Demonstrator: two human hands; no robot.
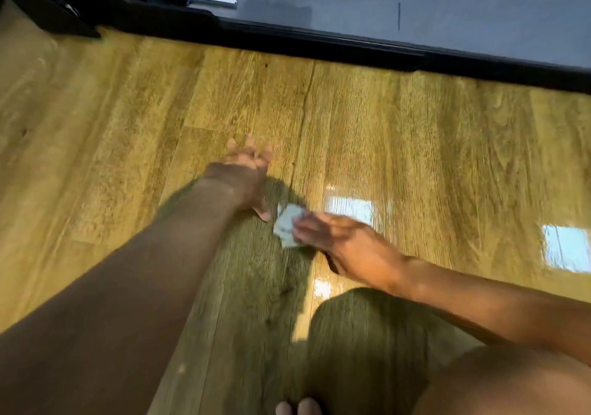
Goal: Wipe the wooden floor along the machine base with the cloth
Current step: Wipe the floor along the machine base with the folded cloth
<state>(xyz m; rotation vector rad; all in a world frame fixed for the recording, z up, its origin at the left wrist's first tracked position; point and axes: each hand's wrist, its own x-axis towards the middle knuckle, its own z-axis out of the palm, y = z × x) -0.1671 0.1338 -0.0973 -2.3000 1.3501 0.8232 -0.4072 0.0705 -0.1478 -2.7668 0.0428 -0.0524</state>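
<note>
**Two hands low, cloth well short of the base**

Right hand (343, 243) is low over the wooden floor (431, 146). Its grip grasps a small crumpled cloth (287, 226) at the fingertips. The cloth is on or just above the boards; blur hides the contact. Left hand (244, 174) is just beside it, grip released, fingers spread, holding nothing.

Step, as judged: wiping in mid-floor, not yet at the strip under the machine base (319, 46). The next move likely calls for carrying the cloth forward to that black edge, then running it sideways along it.

Room: a broad band of boards lies between cloth and base, running wide to left and right. Watch the base's foot (64, 21) jutting out at far left. The person's knee (511, 389) and toes (297, 408) are close behind the hands.
</note>
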